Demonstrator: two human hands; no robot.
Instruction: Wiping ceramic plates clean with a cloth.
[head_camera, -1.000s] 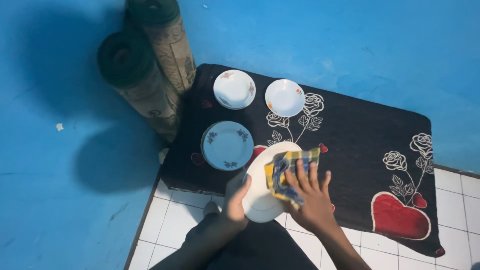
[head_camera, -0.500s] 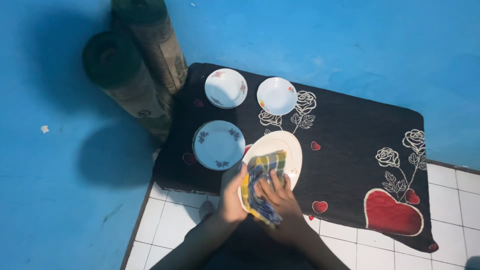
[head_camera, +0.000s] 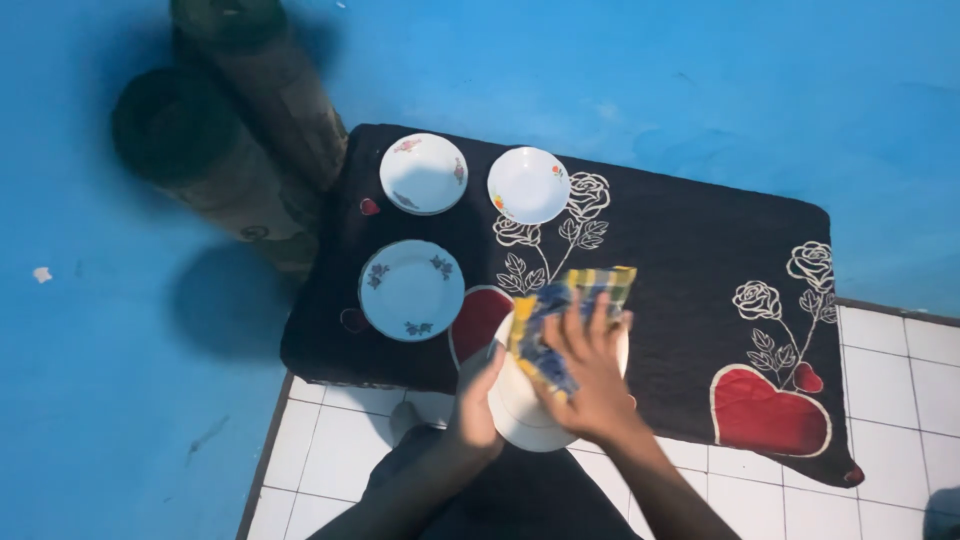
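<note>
A bright blue wall (head_camera: 700, 90) backs a white tiled floor (head_camera: 330, 450), and on that floor lies a black mat (head_camera: 680, 260) patterned with red hearts and pale roses. Three dishes rest on the mat, all empty: a bowl with small flowers (head_camera: 423, 173), a plain white bowl with a coloured rim spot (head_camera: 528, 185) just beside it, and a blue-flowered plate (head_camera: 411, 290) nearer the person. A fourth dish, a white plate (head_camera: 520, 420), is held tilted over the mat's near edge. The left hand (head_camera: 475, 395) has its grip clenched on the plate's rim. The right hand (head_camera: 590, 370) presses a yellow and blue checked cloth (head_camera: 560, 310) flat against the plate's face. Two rolled green rugs (head_camera: 200, 150) stand against the wall to the left.
</note>
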